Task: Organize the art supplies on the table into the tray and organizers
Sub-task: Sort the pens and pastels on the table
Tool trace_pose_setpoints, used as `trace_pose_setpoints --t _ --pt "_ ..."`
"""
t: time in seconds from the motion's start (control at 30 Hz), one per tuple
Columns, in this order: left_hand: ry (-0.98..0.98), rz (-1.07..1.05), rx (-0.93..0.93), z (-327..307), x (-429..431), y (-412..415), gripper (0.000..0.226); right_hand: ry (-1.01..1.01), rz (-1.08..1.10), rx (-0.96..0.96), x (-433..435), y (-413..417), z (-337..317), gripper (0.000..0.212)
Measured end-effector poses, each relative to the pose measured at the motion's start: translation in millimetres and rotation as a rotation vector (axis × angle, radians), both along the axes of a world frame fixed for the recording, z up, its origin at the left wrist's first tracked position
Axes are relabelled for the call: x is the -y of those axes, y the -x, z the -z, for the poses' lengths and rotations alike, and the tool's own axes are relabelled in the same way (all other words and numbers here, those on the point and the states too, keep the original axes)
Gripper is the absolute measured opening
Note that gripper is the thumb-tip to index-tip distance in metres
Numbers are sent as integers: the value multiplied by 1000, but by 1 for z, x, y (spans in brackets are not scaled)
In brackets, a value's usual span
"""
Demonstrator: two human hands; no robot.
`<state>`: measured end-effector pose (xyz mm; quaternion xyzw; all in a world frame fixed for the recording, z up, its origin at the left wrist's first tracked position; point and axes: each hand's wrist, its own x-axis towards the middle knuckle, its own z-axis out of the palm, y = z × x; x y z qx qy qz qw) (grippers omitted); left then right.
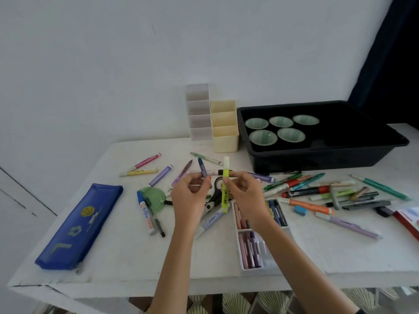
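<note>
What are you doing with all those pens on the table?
A person is sorting art supplies. The right hand pinches a yellow highlighter upright above the table, and the left hand holds a purple marker beside it. Most pens and markers lie scattered on the white table. The black tray holds only five green cups, and the yellow organizer and white organizer behind look unfilled.

The one clear reading I get is "Artline 500A" in red, along the white marker lying lower left of centre. The blue pencil case at far left carries a pale "L". The black print on the yellow highlighter at mid-frame is too blurred to read.
</note>
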<state>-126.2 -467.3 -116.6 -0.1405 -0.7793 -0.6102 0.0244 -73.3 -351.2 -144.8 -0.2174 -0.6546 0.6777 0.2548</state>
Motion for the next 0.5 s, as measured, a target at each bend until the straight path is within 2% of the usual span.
trace_pose_setpoints --t 0.13,0.33,0.5 --pt "-11 23 59 8 -9 -36 6 110 -15 18 -12 -30 1 11" --pt "36 21 181 28 -10 -70 10 -87 81 292 -29 -61 14 17" --pt "117 45 198 35 -10 -90 3 -185 140 342 -30 -74 19 15"
